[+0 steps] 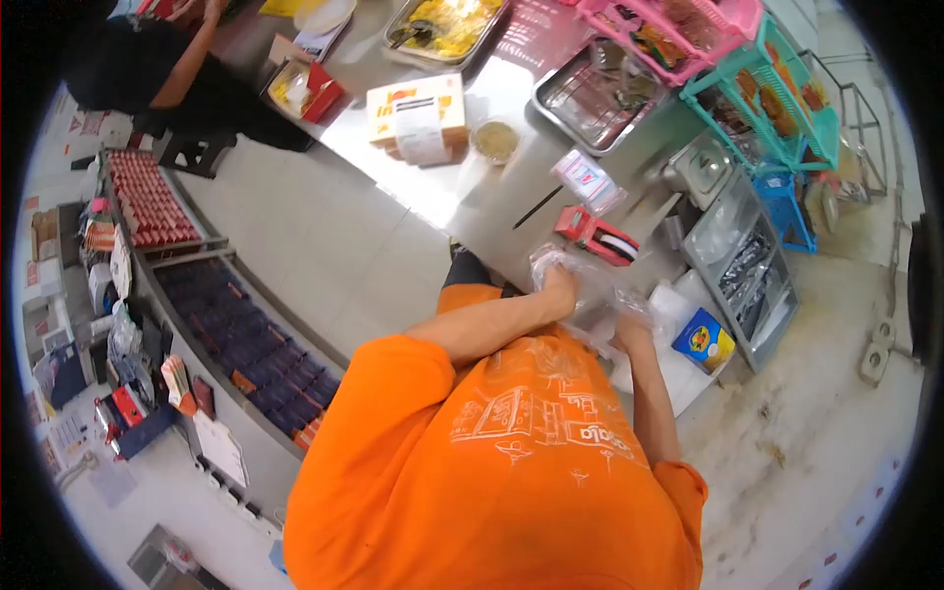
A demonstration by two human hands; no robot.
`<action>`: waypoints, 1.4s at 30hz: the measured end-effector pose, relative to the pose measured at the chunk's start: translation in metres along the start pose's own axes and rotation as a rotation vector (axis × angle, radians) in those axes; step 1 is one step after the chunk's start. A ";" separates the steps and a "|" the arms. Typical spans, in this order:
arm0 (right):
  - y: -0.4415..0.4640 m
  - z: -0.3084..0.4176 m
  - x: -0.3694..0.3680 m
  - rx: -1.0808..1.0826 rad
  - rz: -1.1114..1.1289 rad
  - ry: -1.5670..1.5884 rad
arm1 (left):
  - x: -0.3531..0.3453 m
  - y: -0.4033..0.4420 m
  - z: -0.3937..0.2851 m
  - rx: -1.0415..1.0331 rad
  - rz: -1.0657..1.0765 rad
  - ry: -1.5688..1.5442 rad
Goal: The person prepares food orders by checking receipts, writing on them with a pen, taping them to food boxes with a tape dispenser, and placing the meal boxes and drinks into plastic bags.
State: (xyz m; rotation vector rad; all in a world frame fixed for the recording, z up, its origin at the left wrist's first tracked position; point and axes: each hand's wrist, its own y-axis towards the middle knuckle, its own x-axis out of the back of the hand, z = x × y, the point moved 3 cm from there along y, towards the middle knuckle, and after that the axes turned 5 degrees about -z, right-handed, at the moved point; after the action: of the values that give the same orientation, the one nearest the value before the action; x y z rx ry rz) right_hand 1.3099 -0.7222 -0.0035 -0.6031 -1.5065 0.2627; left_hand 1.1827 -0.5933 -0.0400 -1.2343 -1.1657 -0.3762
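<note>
the bag point(595, 285) is clear, crumpled plastic, spread between the two hands in front of the orange shirt point(551, 452), at the near edge of the table point(457, 202). the left hand point(560, 289) is closed on its left end, with a loose bunch of film standing up past the fingers; the right hand point(632, 334) is at the other end, its fingers too blurred and covered by film to tell whether they grip or only touch. it should handle as next to no weight: thin, limp, a bit slippery, quick to cling to itself and likely to tear or stretch at one hard-pulled spot. the rim is the place to take it, one layer pinched on each side, though i cannot make out where the mouth is. just beyond the bag lies the red tape dispenser point(597, 235), hard-edged and liable to snag the film. to the right are white plastic point(671, 303) and a blue-and-yellow pack point(703, 340), and past them the grey bin point(742, 265). farther out come a dark stick point(538, 206), a printed packet point(588, 181), a lidded tub point(496, 142) and the box point(418, 113).
</note>
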 end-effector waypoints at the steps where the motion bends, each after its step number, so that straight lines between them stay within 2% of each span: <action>1: 0.005 0.000 -0.001 0.011 0.040 0.142 | 0.004 0.003 -0.001 0.006 -0.012 0.045; 3: 0.002 -0.006 -0.014 0.008 0.123 0.433 | 0.010 0.010 -0.015 -0.054 -0.018 0.013; 5: 0.002 0.002 0.030 0.017 -0.014 0.756 | 0.006 0.018 -0.028 -0.166 0.004 -0.131; 7: 0.009 0.002 0.042 -0.058 0.090 0.640 | 0.002 0.023 -0.040 -0.261 -0.293 -0.245; 9: 0.008 -0.007 0.015 -0.229 0.159 0.500 | 0.004 0.030 -0.038 -0.204 -0.079 -0.159; 11: -0.003 -0.022 -0.011 -0.313 0.254 0.461 | -0.005 0.025 -0.030 -0.176 -0.058 -0.052; 12: -0.003 -0.021 -0.050 -0.324 0.008 0.370 | -0.039 0.032 -0.022 -0.186 -0.121 -0.108; 13: -0.003 -0.018 -0.081 -0.315 -0.230 0.261 | -0.032 0.024 -0.018 -0.184 -0.046 -0.059; 14: -0.007 -0.021 -0.069 -0.309 -0.116 0.390 | -0.019 0.016 -0.015 -0.166 0.033 -0.005; 16: -0.020 -0.027 -0.010 -0.260 0.107 0.666 | -0.015 0.016 -0.017 -0.167 0.027 0.042; 17: -0.018 -0.042 -0.005 -0.105 -0.020 0.800 | 0.005 0.017 -0.024 -0.155 0.015 0.058; 18: -0.018 -0.063 -0.001 0.061 -0.158 0.923 | 0.020 0.016 -0.030 -0.106 0.182 0.033; 19: -0.017 -0.084 0.005 0.230 -0.287 1.040 | 0.029 0.017 -0.033 -0.139 0.106 0.003; 21: -0.003 -0.152 0.039 -0.105 -0.215 1.512 | 0.040 0.017 -0.032 -0.180 0.009 -0.028; 22: -0.001 -0.186 0.057 -0.390 -0.475 1.508 | 0.047 0.017 -0.032 -0.195 -0.014 -0.028; 24: 0.017 -0.230 0.058 -0.713 -0.881 0.812 | 0.067 0.029 -0.039 -0.206 0.044 0.020; 27: 0.046 -0.236 0.054 -0.707 -0.722 0.620 | 0.090 0.043 -0.053 -0.200 0.275 -0.128; 30: 0.029 -0.238 0.063 -0.738 -0.992 0.998 | 0.147 0.034 -0.071 -0.284 -0.065 -0.463; 33: -0.013 -0.220 0.080 -0.688 -0.955 1.461 | 0.190 0.044 -0.090 -0.165 -0.085 -1.114; 36: -0.043 -0.172 0.103 -0.397 -0.782 1.929 | 0.193 0.067 -0.107 0.027 0.020 -1.800; 39: -0.048 -0.143 0.090 -0.377 -0.657 2.005 | 0.187 0.084 -0.090 -0.112 -0.084 -1.551; 40: -0.048 -0.141 0.083 -0.394 -0.638 1.956 | 0.202 0.072 -0.093 -0.023 -0.152 -1.600; 42: -0.051 -0.142 0.071 -0.430 -0.612 1.854 | 0.217 0.052 -0.081 0.065 -0.313 -1.358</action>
State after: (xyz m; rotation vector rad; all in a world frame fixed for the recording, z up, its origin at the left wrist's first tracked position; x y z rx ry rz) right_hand 1.4438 -0.7570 0.0904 -0.3907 0.1624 -0.9259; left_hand 1.3526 -0.5708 0.1238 -1.2115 -2.5021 0.3834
